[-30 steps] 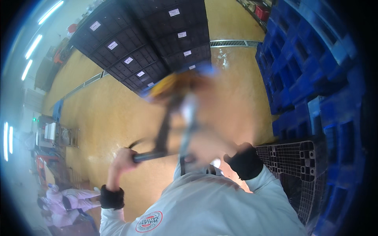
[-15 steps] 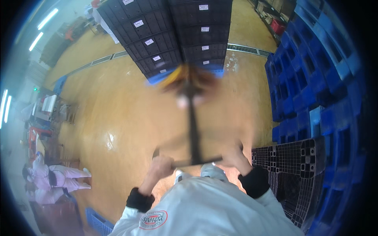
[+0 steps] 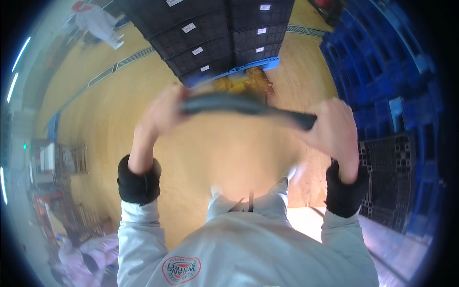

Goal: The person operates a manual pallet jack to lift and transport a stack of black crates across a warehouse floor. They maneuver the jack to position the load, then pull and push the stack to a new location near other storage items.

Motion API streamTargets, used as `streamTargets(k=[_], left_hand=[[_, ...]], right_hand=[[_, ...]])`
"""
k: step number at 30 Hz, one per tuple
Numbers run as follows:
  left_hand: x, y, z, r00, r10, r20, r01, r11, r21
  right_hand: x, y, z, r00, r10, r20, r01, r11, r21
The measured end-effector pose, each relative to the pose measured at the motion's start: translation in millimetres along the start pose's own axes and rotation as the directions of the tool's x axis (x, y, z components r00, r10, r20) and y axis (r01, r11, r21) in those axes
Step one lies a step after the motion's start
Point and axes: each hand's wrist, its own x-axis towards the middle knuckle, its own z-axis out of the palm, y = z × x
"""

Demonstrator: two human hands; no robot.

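Observation:
My left hand point(image 3: 163, 111) is closed round the left end of a dark bar handle point(image 3: 229, 103), blurred by motion. My right hand point(image 3: 335, 128) grips the same handle near its right end. Both arms reach forward, bent at the elbows. Beyond the handle shows the yellow, worn base of a pallet jack point(image 3: 258, 81), partly hidden by the bar. It stands at the near edge of a blue pallet point(image 3: 260, 63) carrying stacked black crates point(image 3: 191, 36) with white labels.
Tall stacks of blue pallets point(image 3: 356, 86) line the right side, with a dark plastic pallet point(image 3: 389, 174) upright before them. A floor drain point(image 3: 122, 61) crosses behind the crates. One person in white point(image 3: 95, 24) stands far left, another point(image 3: 93, 253) at lower left beside work tables point(image 3: 50, 158).
The handle and both my hands have moved up and forward in view, and my arms are spread wider. The pallet jack's base now shows more clearly. A person has come into fuller view far left.

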Motion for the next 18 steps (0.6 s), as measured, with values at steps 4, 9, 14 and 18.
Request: streamTargets(k=[4,9,14,18], left_hand=[[-48.4,-15.5,-8.3,0.989,0.116,0.092,-0.115,0.993,-0.022],[-288.6,5.5,105.6,0.95,0.241,0.199,-0.249,0.969,0.013],[-424.1,10.3,205.6,0.632,-0.048,0.774,-0.035,0.995,0.09],[-309.5,52.1,98.0,0.702,-0.217,0.679,0.013,0.956,0.292]], right_hand=[[-48.8,-73.4,32.5,0.989,0.058,-0.135,-0.057,0.998,0.006],[-272.4,-158.9,170.0,0.985,0.161,0.056,-0.167,0.978,0.121],[-395.9,-217.6,280.0,0.735,0.221,0.64,-0.306,0.952,0.022],[-326.7,-186.7,203.1,0.772,0.434,0.465,-0.377,0.901,-0.214]])
